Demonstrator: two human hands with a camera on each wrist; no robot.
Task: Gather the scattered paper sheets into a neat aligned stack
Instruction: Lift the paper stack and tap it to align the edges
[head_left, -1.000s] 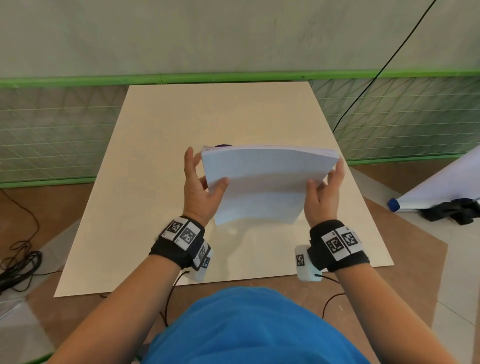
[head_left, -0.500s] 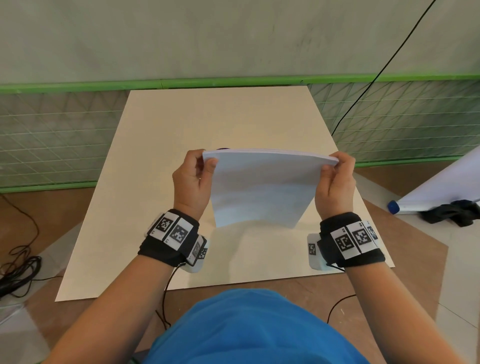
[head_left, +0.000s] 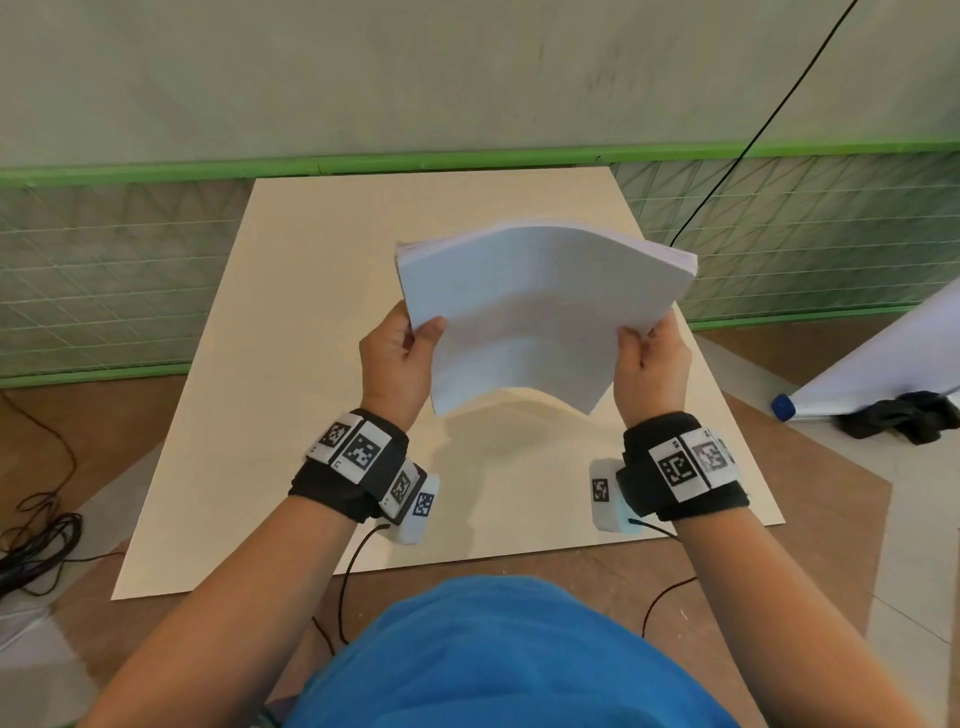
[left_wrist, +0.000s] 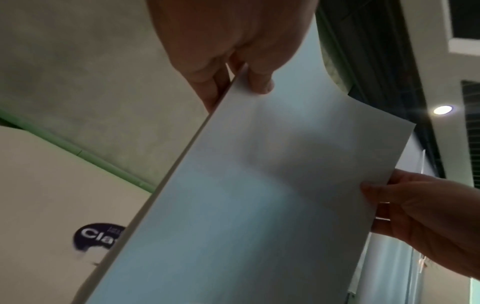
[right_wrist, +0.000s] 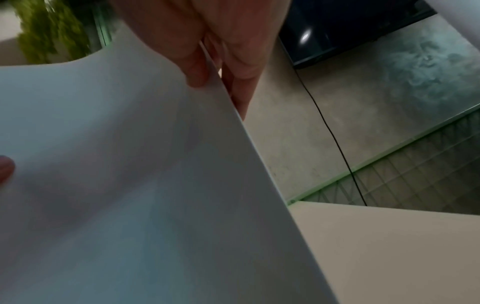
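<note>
A thick stack of white paper sheets (head_left: 535, 312) is held up in the air above the beige board (head_left: 291, 364), bowed upward across its middle. My left hand (head_left: 400, 353) pinches its left edge, thumb on the near face. My right hand (head_left: 652, 358) pinches the right edge the same way. In the left wrist view the paper stack (left_wrist: 246, 195) fills the frame, with my left hand (left_wrist: 233, 61) at the top and my right hand (left_wrist: 415, 216) at the far edge. In the right wrist view my right hand (right_wrist: 215, 51) grips the paper stack (right_wrist: 130, 185).
The beige board lies on a brown floor in front of a green-railed mesh fence (head_left: 104, 270). A dark round sticker (left_wrist: 96, 236) lies on the board. Black cables (head_left: 36, 545) lie at the left. A white roll (head_left: 872, 374) and black cloth (head_left: 893, 415) lie at the right.
Both hands slid from the stack's top corners down to its lower side edges. The stack rose off the board, tilted away, and bowed in the middle.
</note>
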